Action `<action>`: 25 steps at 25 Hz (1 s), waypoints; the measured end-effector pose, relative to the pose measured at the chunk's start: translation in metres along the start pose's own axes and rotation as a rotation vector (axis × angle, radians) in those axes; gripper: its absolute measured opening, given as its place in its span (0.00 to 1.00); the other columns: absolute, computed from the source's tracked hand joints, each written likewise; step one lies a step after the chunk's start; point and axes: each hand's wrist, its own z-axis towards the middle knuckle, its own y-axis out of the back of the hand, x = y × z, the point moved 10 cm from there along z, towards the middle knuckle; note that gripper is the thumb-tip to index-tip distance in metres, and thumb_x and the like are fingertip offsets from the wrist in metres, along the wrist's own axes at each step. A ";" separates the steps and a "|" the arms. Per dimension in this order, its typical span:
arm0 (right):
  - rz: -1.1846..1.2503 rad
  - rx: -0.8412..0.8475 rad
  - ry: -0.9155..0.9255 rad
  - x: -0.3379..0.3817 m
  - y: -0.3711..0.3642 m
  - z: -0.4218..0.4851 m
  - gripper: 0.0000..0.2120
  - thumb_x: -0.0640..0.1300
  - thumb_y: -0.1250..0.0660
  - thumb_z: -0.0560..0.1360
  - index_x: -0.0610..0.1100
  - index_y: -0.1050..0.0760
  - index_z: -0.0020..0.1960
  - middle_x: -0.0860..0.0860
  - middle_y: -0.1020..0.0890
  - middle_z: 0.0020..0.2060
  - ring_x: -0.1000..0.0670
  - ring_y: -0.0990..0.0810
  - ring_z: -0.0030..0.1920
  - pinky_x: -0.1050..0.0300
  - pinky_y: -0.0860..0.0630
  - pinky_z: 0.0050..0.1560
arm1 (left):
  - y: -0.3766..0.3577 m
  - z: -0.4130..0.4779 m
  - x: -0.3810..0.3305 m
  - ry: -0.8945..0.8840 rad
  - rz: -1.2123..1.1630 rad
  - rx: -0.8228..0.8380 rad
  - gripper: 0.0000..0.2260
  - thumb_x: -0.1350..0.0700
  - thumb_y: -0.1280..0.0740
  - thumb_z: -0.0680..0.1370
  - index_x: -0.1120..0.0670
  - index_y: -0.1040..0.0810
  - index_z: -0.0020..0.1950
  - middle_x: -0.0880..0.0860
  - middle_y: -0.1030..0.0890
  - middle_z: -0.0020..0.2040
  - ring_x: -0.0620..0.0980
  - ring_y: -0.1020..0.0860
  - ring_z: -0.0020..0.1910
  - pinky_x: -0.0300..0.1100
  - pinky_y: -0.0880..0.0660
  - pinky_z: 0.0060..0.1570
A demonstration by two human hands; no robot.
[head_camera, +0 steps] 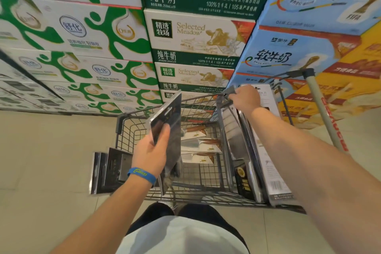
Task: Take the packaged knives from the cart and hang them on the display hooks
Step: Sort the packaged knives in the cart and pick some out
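Head-camera view downward into a wire shopping cart [123,128] standing on a tiled floor [51,150] in front of stacked milk cartons [195,33]. A dark packaged knife [167,113] is held by the left hand [149,155] above the left part of the basket: the thumb is laid across the front face and the fingers are wrapped behind, so that the pack is gripped near its lower half and tilted with its top away from the person. A blue wristband [142,174] is worn on the left wrist. The right hand [246,99] is extended to the far right corner of the cart, where its fingers are closed on the grey top edge of an upright packaged knife [237,136]. This pack is stood on edge along the right wall of the basket, just beside a white-backed package [272,171] on which a barcode is printed. Several flat packaged knives [201,144] with brown handles are laid overlapping on the basket floor, between the two hands. A group of dark packages [109,171] is seen at the cart's left side; whether it is inside or outside the wire wall cannot be told. The cart handle [323,109], pale with red lettering, is seen at the right.
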 end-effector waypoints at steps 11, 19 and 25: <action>0.746 -0.538 0.301 0.041 0.213 -0.120 0.06 0.50 0.27 0.74 0.48 0.15 0.44 0.46 0.14 0.45 0.52 0.18 0.44 0.53 0.20 0.49 | -0.020 0.025 -0.003 -0.078 0.304 0.147 0.21 0.48 0.36 0.80 0.52 0.32 0.28 0.47 0.30 0.22 0.51 0.29 0.24 0.40 0.35 0.27; 1.219 -0.072 0.738 0.153 0.266 -0.153 0.05 0.40 0.27 0.75 0.44 0.13 0.48 0.45 0.12 0.46 0.43 0.13 0.48 0.42 0.17 0.54 | -0.009 0.038 0.018 0.112 0.178 0.136 0.26 0.38 0.41 0.81 0.55 0.29 0.31 0.51 0.29 0.25 0.53 0.29 0.28 0.45 0.32 0.33; 1.379 0.310 0.686 0.199 0.186 -0.159 0.10 0.36 0.33 0.76 0.42 0.13 0.48 0.46 0.12 0.45 0.47 0.13 0.46 0.47 0.18 0.56 | 0.009 0.044 0.025 0.208 -0.085 0.204 0.17 0.41 0.38 0.80 0.55 0.22 0.44 0.64 0.18 0.49 0.61 0.19 0.47 0.58 0.23 0.57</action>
